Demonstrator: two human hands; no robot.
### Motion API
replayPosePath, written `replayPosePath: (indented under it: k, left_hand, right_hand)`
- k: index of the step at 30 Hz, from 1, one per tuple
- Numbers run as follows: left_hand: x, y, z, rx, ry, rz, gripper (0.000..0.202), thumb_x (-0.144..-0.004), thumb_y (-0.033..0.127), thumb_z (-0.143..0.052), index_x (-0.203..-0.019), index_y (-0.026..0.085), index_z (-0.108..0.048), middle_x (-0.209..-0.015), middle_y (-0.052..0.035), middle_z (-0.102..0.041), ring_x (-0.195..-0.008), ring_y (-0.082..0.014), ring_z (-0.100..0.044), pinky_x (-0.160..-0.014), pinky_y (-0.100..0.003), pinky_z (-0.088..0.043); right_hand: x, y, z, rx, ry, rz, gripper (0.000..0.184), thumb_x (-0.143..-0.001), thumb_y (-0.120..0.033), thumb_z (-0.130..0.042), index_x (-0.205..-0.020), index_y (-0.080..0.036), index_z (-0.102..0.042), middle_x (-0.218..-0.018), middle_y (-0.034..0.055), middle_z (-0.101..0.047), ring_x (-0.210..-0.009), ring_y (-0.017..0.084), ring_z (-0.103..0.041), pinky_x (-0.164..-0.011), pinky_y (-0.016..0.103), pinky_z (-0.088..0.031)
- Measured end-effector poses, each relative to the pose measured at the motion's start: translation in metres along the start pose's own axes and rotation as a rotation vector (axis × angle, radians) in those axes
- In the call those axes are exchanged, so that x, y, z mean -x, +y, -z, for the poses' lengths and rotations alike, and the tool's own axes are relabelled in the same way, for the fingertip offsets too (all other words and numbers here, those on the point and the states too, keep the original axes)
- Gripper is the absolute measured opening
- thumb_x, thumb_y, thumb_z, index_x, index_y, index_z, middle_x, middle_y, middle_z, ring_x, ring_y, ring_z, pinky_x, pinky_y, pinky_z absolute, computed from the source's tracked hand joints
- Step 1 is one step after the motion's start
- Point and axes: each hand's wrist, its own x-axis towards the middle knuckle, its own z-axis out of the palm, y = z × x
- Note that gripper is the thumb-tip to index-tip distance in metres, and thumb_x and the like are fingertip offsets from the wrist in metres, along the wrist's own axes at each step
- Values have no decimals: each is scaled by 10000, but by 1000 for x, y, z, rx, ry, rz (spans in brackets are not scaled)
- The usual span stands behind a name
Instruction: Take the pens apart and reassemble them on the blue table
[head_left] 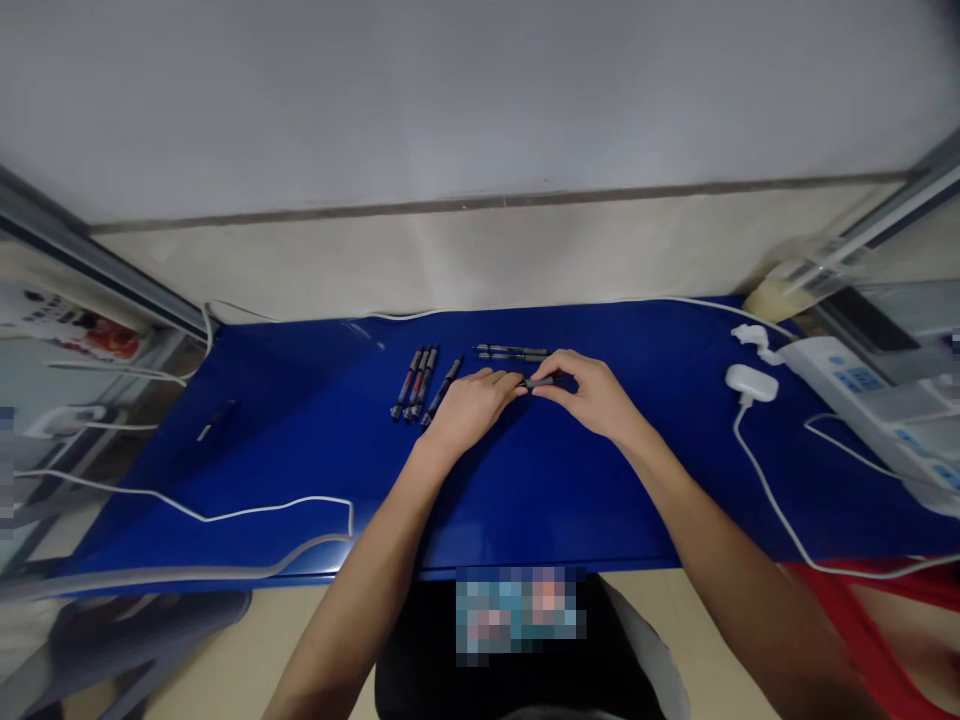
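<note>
Well, the left hand [472, 405] and right hand [585, 392] are together, their fingertips pinching a slim dark pen [541, 382] near the middle of the blue counter [285, 480]. Toward the left, 3 red-banded pens [414, 385] lie side by side, with 1 tilted pen [442, 390] just beside them. Behind the hands, 2 dark pens [510, 351] lie close together, nearer the far edge. Toward the right edge sits a rounded white charger [750, 383] on a white cable [772, 510].

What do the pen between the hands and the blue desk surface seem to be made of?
The pen looks like dark plastic with a soft sheen, though it is too small and too covered by fingers to be sure. The blue surface looks like glossy laminate or plastic sheet, since it reflects light in sharp streaks.
</note>
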Motion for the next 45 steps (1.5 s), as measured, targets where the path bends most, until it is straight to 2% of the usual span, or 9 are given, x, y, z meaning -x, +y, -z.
replayPosePath:
  k: [5, 8, 11, 16, 19, 22, 27, 36, 45]
  left_hand:
    - [0, 5, -3, -77, 0, -51, 335, -1058, 375, -325, -1120, 186, -594, -958, -61, -696, -917, -199, -631, -791, -306, -441]
    - [-1, 9, -3, -59, -47, 32, 334, -1063, 384, -309, -1182, 194, -557, -956, -54, -700, -822, -186, -662, -679, -283, -434]
    - [0, 10, -2, -2, -73, 108, 320, -1062, 406, -315, -1232, 218, -510, -980, -42, -709, -769, -174, -678, -582, -254, -405]
    - [-1, 9, -5, 19, -28, 49, 301, -1063, 399, -313, -1133, 204, -530, -973, -44, -701, -881, -174, -677, -702, -255, -454]
    - [-1, 8, -8, 6, -12, 82, 287, -1059, 396, -332, -1113, 214, -547, -978, -34, -692, -871, -170, -671, -681, -250, -441]
    - [-1, 7, -8, 4, -11, 115, 292, -1058, 398, -335, -1103, 229, -569, -958, -26, -679, -840, -166, -662, -643, -248, -423]
    - [-1, 8, -8, 5, 25, 85, 320, -1061, 378, -316, -1104, 230, -596, -929, -34, -664, -856, -172, -641, -716, -263, -422]
    - [-3, 6, 3, 522, -35, 246, 298, -1006, 389, -404, -910, 235, -641, -627, 51, -546, -540, -108, -464, -564, -242, -290]
    - [-2, -6, 7, 823, -76, 224, 382, -989, 492, -433, -964, 205, -684, -644, 50, -481, -553, -98, -350, -553, -243, -269]
  right_hand:
    - [1, 2, -2, -35, -32, -154, 208, -966, -365, -559, -893, -214, -682, -718, 8, -673, -655, 161, -629, -637, 297, -480]
    - [0, 2, -2, -47, 1, -69, 138, -936, -315, -609, -972, -220, -702, -911, 40, -704, -820, 180, -665, -774, 327, -523]
    - [0, 4, -3, -73, -18, -23, 294, -869, -326, -702, -1150, -247, -674, -1147, 80, -668, -994, 212, -655, -875, 368, -533]
    - [2, 9, -5, -171, -22, -228, 293, -977, -351, -533, -1220, -216, -624, -752, 20, -694, -701, 180, -686, -746, 358, -555]
    - [1, 12, -5, -187, 11, -151, 373, -918, -288, -626, -1286, -238, -590, -918, 37, -711, -863, 184, -694, -861, 368, -548]
    - [1, 12, -4, -159, -3, -99, 390, -846, -299, -719, -1225, -250, -644, -1111, 71, -685, -1007, 201, -663, -902, 364, -542]
    - [0, 10, -6, -100, -51, -220, 247, -960, -371, -557, -1045, -211, -725, -789, 38, -722, -698, 178, -673, -701, 338, -542]
    - [0, -2, -2, -88, 17, 9, 84, -892, -260, -678, -928, -250, -753, -974, 37, -732, -919, 204, -692, -872, 370, -529]
    - [1, -6, 3, 4, 39, 150, 170, -937, -216, -616, -826, -263, -736, -1005, 29, -730, -964, 209, -672, -906, 399, -511]
